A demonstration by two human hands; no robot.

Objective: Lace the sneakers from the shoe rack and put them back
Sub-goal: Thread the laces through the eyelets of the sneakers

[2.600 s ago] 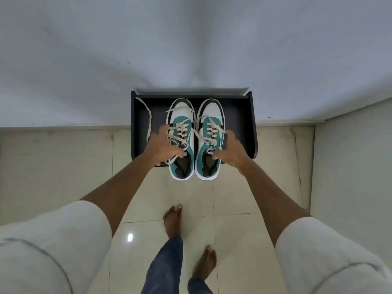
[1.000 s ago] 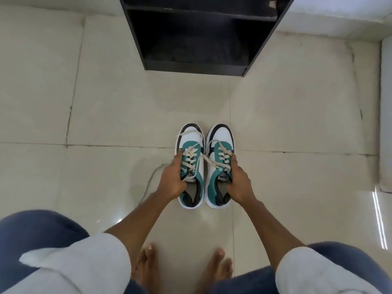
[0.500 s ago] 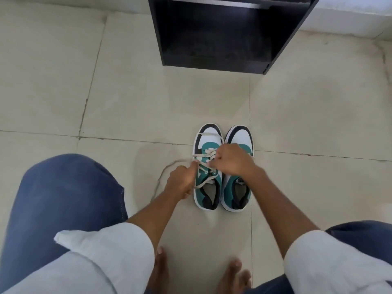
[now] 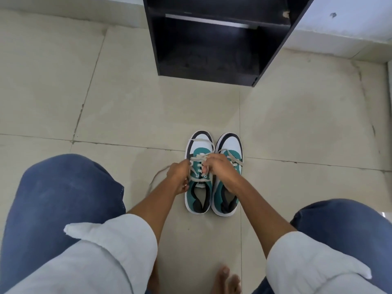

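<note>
With both hands' fingers pinched on the left teal-and-white canvas sneaker's point(image 4: 198, 179) cream lace on the tiled floor, left hand point(image 4: 177, 179) or right hand point(image 4: 219, 169) could snag the loose trailing end point(image 4: 158, 177) and skip an eyelet.

Bare floor point(image 4: 127, 98) lies open left of the two sneakers point(image 4: 213, 177) and between them and the black shoe rack point(image 4: 214, 41) beyond. Both hands point(image 4: 220, 168) crowd over the left sneaker's laces. A loose lace end point(image 4: 158, 177) trails on the floor at left. Knees point(image 4: 63, 198) flank the near side.
</note>
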